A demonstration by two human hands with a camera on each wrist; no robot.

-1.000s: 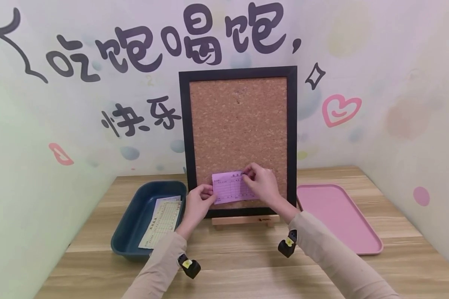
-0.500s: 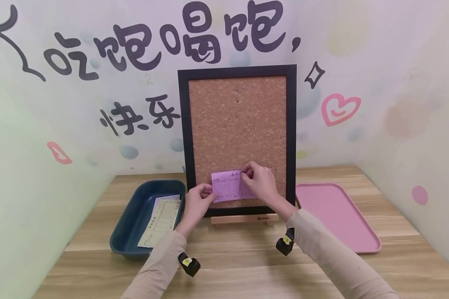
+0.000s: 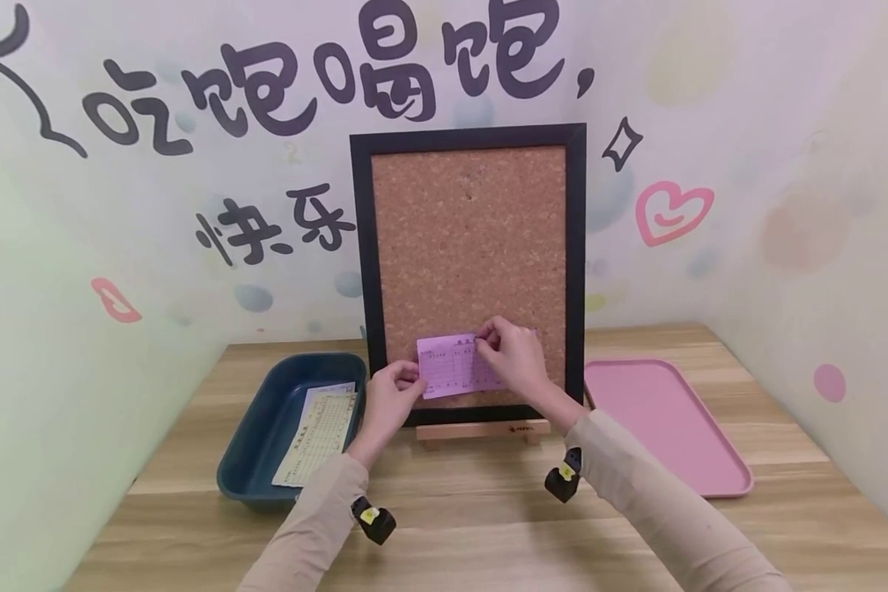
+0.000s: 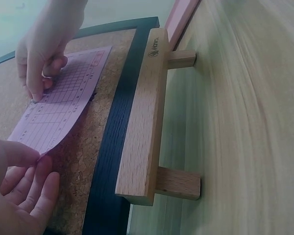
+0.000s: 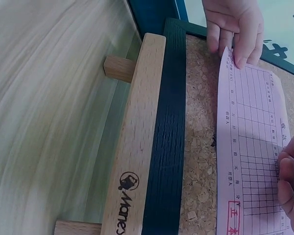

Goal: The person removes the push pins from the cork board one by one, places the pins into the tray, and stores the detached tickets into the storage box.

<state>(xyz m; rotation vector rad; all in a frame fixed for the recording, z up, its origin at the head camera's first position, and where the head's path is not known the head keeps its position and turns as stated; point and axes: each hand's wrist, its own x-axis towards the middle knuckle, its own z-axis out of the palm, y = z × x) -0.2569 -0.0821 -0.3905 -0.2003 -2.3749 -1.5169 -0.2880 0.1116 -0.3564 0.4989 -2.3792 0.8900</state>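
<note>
A pink-purple printed receipt slip [image 3: 447, 366] lies against the lower part of the cork board [image 3: 469, 238]. My left hand [image 3: 395, 400] pinches the slip's lower left corner between thumb and fingers, which shows closely in the left wrist view. At the slip's upper edge, my right hand [image 3: 516, 359] has its thumb and index finger pinched together on a small dark piece, like a pushpin head [image 4: 34, 101]. This hand hides the right part of the slip in the head view. The slip's lower edge curves slightly off the cork in the left wrist view.
The black-framed board stands on a wooden easel ledge [image 3: 481, 430] on the wood-grain table [image 3: 474, 526]. To the left is a dark blue tub [image 3: 255, 440] holding several paper slips [image 3: 316, 436]. A pink tray [image 3: 666, 423] lies to the right. A printed wall rises behind.
The head view has tipped slightly, so everything sits a little higher in it. Both hands keep the same places on the slip.
</note>
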